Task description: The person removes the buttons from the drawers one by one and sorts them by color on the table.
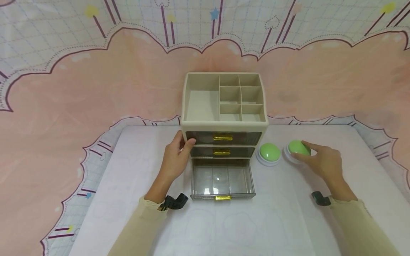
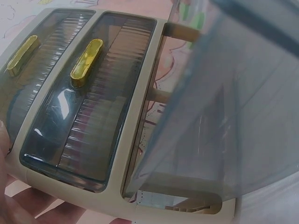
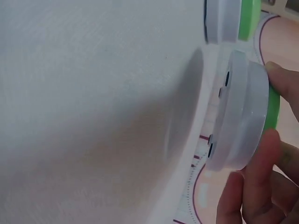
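While the left hand [image 1: 175, 158] grips the cabinet [image 1: 224, 124] at its eight o'clock edge, thumb on the front, the right hand [image 1: 324, 163] pinches a round green-and-white light [image 1: 299, 147] out toward four o'clock. In the right wrist view that light looks tilted and raised from the table [image 1: 282, 220], its underside feet showing.

So far, the bottom drawer [image 1: 205, 196] stands pulled out toward six o'clock, and one light is in hand; neither light lies in the drawer, and the top drawer [image 1: 205, 138] and middle drawer [image 1: 199, 152] are closed. If lights belong inside, I judge placing and closing remain.

The second light [image 1: 269, 153] sits at nine o'clock from the held one, near the cabinet's side, partly blocking a low, straight path to the drawer. A patterned cloth [image 1: 304, 81] hangs at twelve o'clock.
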The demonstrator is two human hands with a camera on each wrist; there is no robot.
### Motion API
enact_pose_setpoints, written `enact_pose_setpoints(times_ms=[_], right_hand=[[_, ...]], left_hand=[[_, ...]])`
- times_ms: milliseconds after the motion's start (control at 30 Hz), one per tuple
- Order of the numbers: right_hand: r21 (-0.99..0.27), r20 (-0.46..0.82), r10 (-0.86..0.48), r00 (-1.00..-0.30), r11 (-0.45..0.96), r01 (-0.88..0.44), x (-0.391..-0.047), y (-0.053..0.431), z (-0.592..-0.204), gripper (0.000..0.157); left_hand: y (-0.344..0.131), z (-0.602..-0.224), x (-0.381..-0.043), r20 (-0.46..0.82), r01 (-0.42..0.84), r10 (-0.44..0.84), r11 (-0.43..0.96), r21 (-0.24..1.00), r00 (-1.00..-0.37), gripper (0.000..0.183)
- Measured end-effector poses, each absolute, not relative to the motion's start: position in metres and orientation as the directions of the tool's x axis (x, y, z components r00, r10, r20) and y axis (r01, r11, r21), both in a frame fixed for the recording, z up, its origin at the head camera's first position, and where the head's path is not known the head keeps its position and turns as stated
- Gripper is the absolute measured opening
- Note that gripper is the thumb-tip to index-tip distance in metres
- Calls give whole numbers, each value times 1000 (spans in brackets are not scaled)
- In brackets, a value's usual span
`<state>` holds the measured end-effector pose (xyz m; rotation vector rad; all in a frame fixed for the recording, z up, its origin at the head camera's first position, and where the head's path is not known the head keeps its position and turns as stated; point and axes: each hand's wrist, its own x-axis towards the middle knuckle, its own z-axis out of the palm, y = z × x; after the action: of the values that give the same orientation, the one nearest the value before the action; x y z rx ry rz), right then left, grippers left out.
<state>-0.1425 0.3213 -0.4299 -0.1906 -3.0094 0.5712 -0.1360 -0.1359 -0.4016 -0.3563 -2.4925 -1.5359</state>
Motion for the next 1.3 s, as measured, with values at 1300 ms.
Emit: enact_pose_setpoints(times_ms=[1300], right_hand=[[-413, -123, 109, -986, 898, 151, -148, 319, -442, 97]], left_hand=[[-136, -402, -135, 283, 299, 103, 436, 849, -953, 46]])
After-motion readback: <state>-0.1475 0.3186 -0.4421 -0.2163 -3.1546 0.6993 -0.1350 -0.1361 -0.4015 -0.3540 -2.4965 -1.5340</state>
